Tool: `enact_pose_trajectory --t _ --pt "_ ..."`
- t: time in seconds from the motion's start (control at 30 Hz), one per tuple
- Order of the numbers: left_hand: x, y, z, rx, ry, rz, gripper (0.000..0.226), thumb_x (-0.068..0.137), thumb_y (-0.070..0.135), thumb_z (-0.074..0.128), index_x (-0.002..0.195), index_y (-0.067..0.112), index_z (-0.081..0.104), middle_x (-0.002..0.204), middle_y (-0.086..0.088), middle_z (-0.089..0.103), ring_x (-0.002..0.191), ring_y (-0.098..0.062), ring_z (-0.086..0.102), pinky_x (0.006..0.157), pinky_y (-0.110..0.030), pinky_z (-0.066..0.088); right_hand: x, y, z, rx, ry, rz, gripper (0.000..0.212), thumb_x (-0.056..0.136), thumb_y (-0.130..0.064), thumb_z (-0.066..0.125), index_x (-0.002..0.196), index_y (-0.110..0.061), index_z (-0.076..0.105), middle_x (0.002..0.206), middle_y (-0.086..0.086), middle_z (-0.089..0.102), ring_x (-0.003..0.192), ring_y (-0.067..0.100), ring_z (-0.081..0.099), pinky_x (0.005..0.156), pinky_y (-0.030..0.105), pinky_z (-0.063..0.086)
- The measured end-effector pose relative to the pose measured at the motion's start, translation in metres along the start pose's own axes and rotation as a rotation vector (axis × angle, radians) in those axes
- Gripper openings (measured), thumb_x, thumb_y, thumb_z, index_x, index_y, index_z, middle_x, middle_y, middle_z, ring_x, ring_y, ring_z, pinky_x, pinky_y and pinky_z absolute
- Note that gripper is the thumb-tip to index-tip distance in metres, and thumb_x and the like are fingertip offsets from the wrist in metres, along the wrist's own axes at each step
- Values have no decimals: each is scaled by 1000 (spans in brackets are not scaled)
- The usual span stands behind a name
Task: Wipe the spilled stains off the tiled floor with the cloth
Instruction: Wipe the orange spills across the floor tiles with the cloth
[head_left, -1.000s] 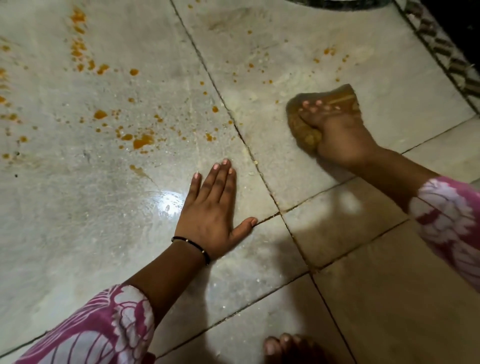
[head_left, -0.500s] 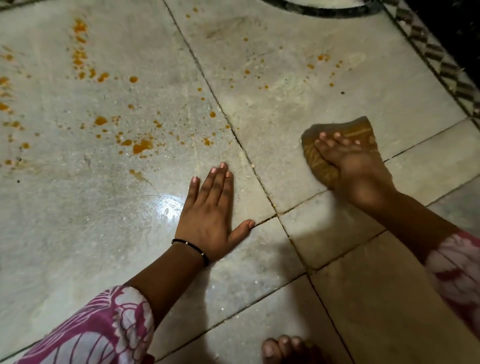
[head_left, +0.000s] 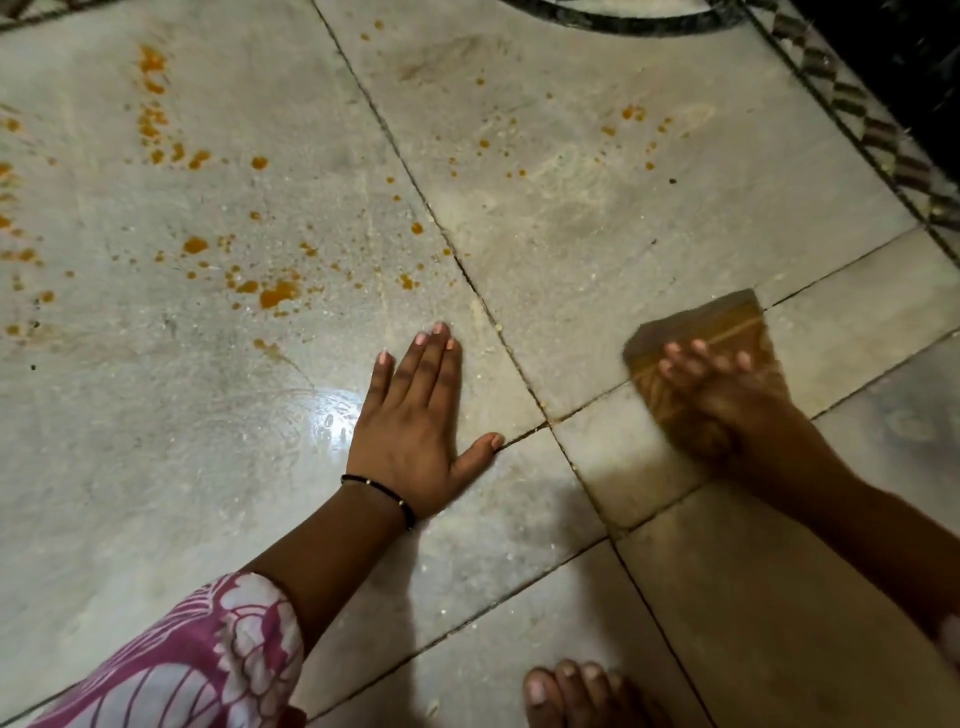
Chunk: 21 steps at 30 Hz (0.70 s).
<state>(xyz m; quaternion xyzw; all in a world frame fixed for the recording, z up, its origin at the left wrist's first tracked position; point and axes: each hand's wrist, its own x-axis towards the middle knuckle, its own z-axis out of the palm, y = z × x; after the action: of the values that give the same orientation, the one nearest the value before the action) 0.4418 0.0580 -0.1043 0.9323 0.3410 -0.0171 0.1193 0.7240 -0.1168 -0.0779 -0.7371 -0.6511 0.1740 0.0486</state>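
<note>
Orange stains (head_left: 275, 293) are spattered over the big grey tile on the left, and smaller orange specks (head_left: 635, 111) dot the far tile on the right. My right hand (head_left: 727, 395) presses a brown cloth (head_left: 727, 322) flat on the floor at the right, and it is blurred. The cloth lies across a tile joint, well short of the specks. My left hand (head_left: 415, 415) rests flat on the tiled floor (head_left: 156, 493), fingers spread, just below the main stains, and holds nothing.
A foot (head_left: 571, 691) shows at the bottom edge. A dark patterned border strip (head_left: 857, 124) runs along the right side of the floor, with a dark curved band (head_left: 623, 23) at the top. A wet glare patch (head_left: 327, 415) shines beside my left hand.
My right hand has dragged the cloth toward me and to the right, away from the specks on the far tile. My left hand has stayed planted.
</note>
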Motion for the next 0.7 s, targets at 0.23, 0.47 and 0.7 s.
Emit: enact_pose_trajectory --t 0.23,0.47,0.7 --pt "22 39 0 -97 23 -77 90 85 67 20 151 8 2 159 -12 -1 146 -22 -7 116 -43 -12 87 0 -31 99 68 383 81 74 -28 44 150 -18 20 159 -1 9 146 19 3 115 32 -7" --pt "116 64 -21 -58 39 36 89 86 67 14 149 10 -13 158 -8 -17 145 -20 -15 114 -42 -17 61 -10 -30 280 -105 219 88 74 -72 29 150 -30 10 155 -18 -4 141 1 -12 114 33 -10" --pt "152 70 2 -32 54 33 87 90 65 16 150 6 -5 159 -11 -9 146 -22 -11 117 -46 -12 144 37 -32 52 138 532 76 87 -67 17 151 -30 -3 160 1 -12 146 18 -12 116 47 -9"
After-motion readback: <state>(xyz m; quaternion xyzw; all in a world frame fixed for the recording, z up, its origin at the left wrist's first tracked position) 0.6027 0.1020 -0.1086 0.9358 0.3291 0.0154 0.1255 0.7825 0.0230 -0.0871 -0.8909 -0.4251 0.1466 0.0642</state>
